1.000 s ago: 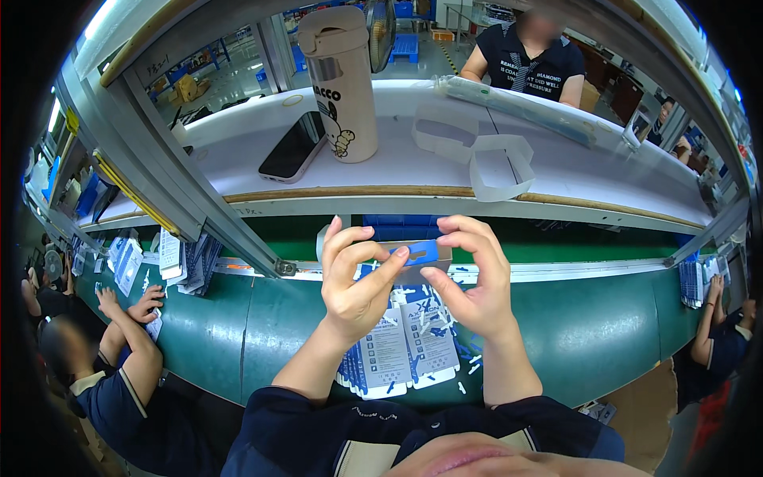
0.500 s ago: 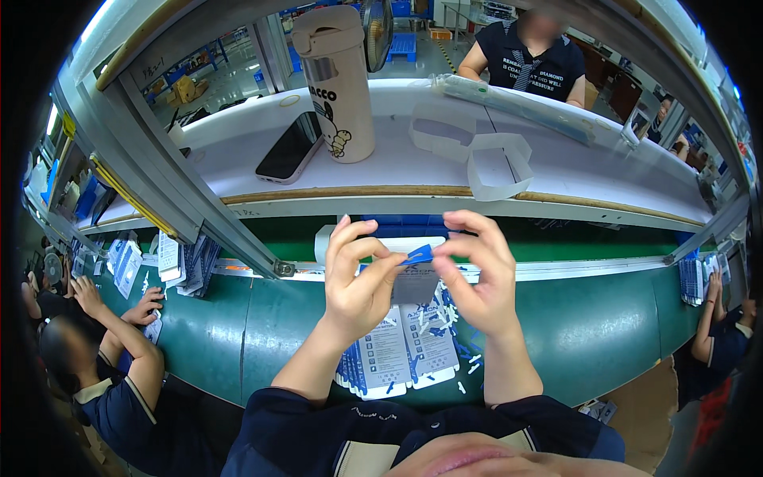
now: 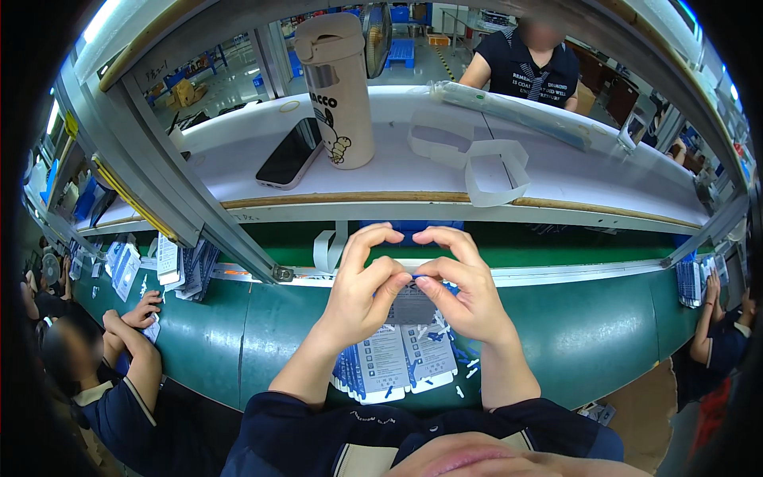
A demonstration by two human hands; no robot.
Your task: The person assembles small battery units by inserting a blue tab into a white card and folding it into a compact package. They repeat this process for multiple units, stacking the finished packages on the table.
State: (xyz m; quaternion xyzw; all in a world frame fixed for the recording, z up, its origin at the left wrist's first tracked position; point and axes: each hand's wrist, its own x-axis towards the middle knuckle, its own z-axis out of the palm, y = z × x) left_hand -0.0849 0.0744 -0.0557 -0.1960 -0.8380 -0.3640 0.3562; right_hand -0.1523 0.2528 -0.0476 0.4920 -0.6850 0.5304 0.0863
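Note:
My left hand (image 3: 367,292) and my right hand (image 3: 459,296) meet over the bench, thumbs and forefingers pinched together. Between the fingertips a sliver of a small blue plastic piece (image 3: 416,276) shows; the fingers cover most of it. Just below them is a grey printed box panel (image 3: 413,308). Nearer to me lie printed white-and-blue flat cartons (image 3: 380,367), stacked and overlapping. Loose small blue and white plastic pieces (image 3: 437,337) are scattered over the cartons and the bench to their right.
A white shelf (image 3: 389,179) runs across above the green bench (image 3: 580,318), bearing a tumbler (image 3: 342,95), a phone (image 3: 291,155) and paper loops (image 3: 497,173). A metal post (image 3: 171,167) stands at left. Carton stacks (image 3: 199,266) lie behind it. Co-workers sit left, right and across.
Both hands have drawn closer together, the right thumb and forefinger closing on the blue piece. The piece, plainly visible before, is now mostly hidden.

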